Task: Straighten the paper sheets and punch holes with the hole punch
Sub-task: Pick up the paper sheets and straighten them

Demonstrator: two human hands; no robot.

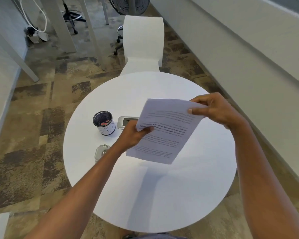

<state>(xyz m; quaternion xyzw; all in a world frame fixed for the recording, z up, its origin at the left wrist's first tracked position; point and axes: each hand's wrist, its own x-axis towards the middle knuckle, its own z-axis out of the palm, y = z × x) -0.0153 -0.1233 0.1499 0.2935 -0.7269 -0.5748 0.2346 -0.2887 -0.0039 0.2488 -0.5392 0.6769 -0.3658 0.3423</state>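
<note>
Both hands raised over round white table (162, 195); printed paper sheets (164, 133) held between them, lifted off the surface and tilted, text upside down to the camera. Left hand (133, 137) clamped on the sheets' left edge, thumb on top; right hand (212, 109) pinching the far right corner, thumb on top, fingers curled behind. Grey hole punch (100, 151) lies on the table just left of the left wrist, partly hidden by the forearm; mesh pen cup (104, 123) further left of the left hand; silver table inset (123, 122) just beyond it, partly covered by the sheets.
</note>
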